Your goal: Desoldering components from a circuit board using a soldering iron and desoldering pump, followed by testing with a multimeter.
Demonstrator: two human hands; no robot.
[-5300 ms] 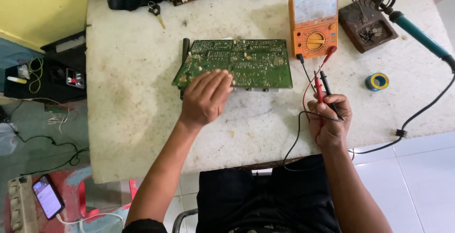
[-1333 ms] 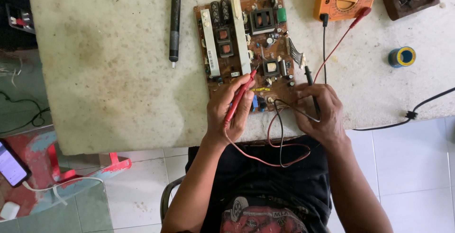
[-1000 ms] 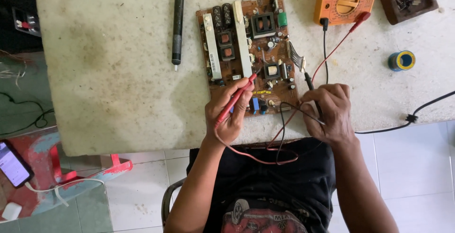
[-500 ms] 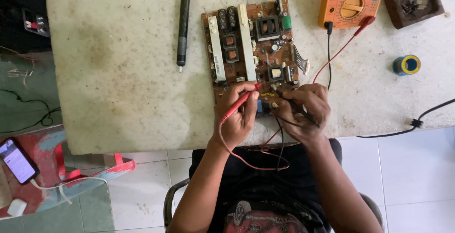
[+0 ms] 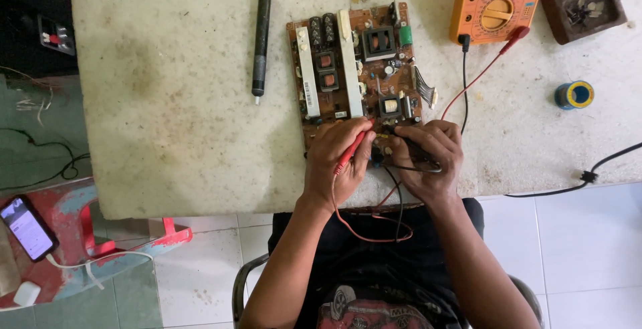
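Head cam, left hand [image 5: 338, 162] pinching slim red probe [image 5: 352, 152], right hand [image 5: 428, 155] gripping black probe [image 5: 409, 143], tips on brown pcb [image 5: 358, 68], speckled stone table [image 5: 174, 101]

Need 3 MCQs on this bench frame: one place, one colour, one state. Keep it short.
1. Where does the black rod-shaped tool lie?
A. left of the circuit board
B. on top of the meter
C. on the floor

2. What colour is the probe in the left hand?
A. blue
B. red
C. green

3. How does the circuit board lie?
A. standing on edge
B. flat, components up
C. flat, solder side up

Answers:
1 A: the tool rests on the table, apart from the board's left edge.
2 B: the red probe runs through the left hand; the right hand holds the black probe.
3 B: coils and heat sinks face the camera, near the orange multimeter.
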